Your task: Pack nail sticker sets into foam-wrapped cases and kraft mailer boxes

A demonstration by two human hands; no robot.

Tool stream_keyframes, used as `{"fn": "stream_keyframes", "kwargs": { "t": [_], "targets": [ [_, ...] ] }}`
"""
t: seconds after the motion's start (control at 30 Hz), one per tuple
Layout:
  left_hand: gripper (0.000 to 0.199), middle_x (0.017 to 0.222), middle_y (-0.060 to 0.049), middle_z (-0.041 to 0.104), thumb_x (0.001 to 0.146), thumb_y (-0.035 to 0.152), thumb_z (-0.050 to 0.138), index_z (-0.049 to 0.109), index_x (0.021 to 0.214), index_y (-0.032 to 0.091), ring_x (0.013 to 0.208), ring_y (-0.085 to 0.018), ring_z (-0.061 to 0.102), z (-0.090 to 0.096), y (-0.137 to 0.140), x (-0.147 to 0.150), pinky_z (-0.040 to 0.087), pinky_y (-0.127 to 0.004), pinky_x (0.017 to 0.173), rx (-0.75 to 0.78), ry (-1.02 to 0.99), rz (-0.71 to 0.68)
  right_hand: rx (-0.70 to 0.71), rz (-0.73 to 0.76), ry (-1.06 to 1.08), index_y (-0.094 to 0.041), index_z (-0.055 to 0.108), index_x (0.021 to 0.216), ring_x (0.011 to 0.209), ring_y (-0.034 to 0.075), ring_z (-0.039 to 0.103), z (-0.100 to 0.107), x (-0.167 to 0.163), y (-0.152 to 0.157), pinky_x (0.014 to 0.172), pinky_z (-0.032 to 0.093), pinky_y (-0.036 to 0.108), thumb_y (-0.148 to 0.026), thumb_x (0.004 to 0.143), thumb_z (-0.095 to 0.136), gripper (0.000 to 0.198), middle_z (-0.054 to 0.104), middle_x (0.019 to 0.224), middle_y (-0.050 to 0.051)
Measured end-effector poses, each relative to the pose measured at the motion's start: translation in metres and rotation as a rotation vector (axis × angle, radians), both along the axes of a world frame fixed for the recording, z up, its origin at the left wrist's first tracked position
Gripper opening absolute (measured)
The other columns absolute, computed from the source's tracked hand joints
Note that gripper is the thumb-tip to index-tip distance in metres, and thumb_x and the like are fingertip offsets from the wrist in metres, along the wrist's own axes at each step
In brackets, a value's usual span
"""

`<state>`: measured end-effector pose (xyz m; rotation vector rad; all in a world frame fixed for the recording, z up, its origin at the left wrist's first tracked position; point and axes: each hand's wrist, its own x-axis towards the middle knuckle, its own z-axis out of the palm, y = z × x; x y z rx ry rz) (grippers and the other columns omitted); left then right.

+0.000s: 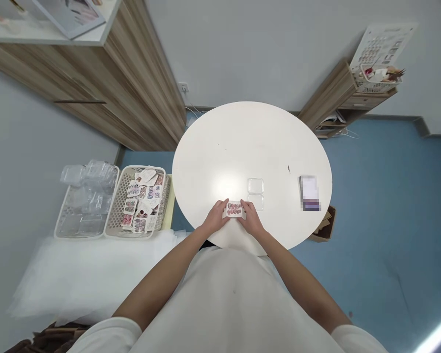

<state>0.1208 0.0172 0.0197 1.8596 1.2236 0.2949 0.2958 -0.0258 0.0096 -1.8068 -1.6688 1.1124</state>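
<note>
Between my two hands is a small white card of press-on nails [234, 209], with rows of pink and red patterned nails on its face. My left hand [217, 216] grips its left edge, fingers closed on it. The right edge is pinched by my right hand [251, 218]. Just beyond my right hand, a clear plastic case [256, 187] lies opened flat on the white oval table [250, 137], its two halves one behind the other.
A phone-like object [309, 192], partly blurred, lies at the table's right. Left of the table stand a basket [112, 230] of nail cards and another basket [61, 225] of clear cases. A cardboard box [325, 233] sits below the right edge. Cabinets stand behind.
</note>
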Motion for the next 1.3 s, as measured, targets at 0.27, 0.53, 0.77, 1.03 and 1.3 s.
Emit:
{"fn": "stream_keyframes", "kwargs": {
  "t": [0.27, 0.53, 0.77, 1.03, 1.3],
  "targets": [
    [0.066, 0.103, -0.006, 0.046, 0.068, 0.022, 0.061, 0.032, 0.127, 0.026, 0.091, -0.020, 0.050, -0.006, 0.001, 0.067, 0.044, -0.035, 0.078, -0.010, 0.060, -0.028, 0.027, 0.021, -0.026, -0.026, 0.029, 0.129, 0.109, 0.024, 0.039, -0.002, 0.073, -0.004, 0.091, 0.038, 0.043, -0.021, 0.071, 0.055, 0.064, 0.041, 0.113, 0.007],
    [0.067, 0.109, -0.007, 0.041, 0.065, 0.022, 0.064, 0.035, 0.125, 0.026, 0.100, -0.022, 0.045, -0.014, 0.014, 0.094, 0.043, -0.034, 0.079, 0.009, 0.194, -0.029, -0.012, 0.047, -0.060, -0.024, 0.034, 0.126, 0.110, 0.025, 0.037, -0.014, 0.098, 0.015, 0.089, 0.038, 0.042, -0.023, 0.068, 0.058, 0.063, 0.039, 0.116, 0.007],
    [0.068, 0.110, -0.007, 0.042, 0.067, 0.019, 0.061, 0.031, 0.128, 0.028, 0.102, -0.022, 0.045, -0.021, 0.012, 0.097, 0.043, -0.034, 0.082, -0.006, 0.203, 0.002, 0.020, 0.098, -0.078, -0.022, 0.033, 0.127, 0.106, 0.025, 0.040, -0.023, 0.101, 0.019, 0.087, 0.040, 0.039, -0.023, 0.068, 0.059, 0.064, 0.043, 0.113, 0.009],
    [0.074, 0.113, -0.009, 0.040, 0.069, 0.013, 0.059, 0.024, 0.133, 0.026, 0.106, -0.024, 0.042, -0.028, 0.007, 0.096, 0.039, -0.038, 0.086, 0.013, 0.143, 0.003, 0.078, 0.142, -0.071, -0.022, 0.030, 0.129, 0.103, 0.024, 0.044, -0.030, 0.105, 0.018, 0.085, 0.042, 0.039, -0.024, 0.070, 0.059, 0.066, 0.044, 0.111, 0.009],
    [0.073, 0.114, -0.010, 0.040, 0.068, 0.014, 0.058, 0.026, 0.132, 0.026, 0.108, -0.025, 0.041, -0.030, 0.004, 0.096, 0.037, -0.039, 0.089, 0.011, 0.098, 0.042, 0.131, 0.159, -0.076, -0.023, 0.027, 0.131, 0.102, 0.026, 0.043, -0.033, 0.105, 0.014, 0.085, 0.041, 0.042, -0.022, 0.069, 0.059, 0.070, 0.043, 0.112, 0.010]
  ]
}}
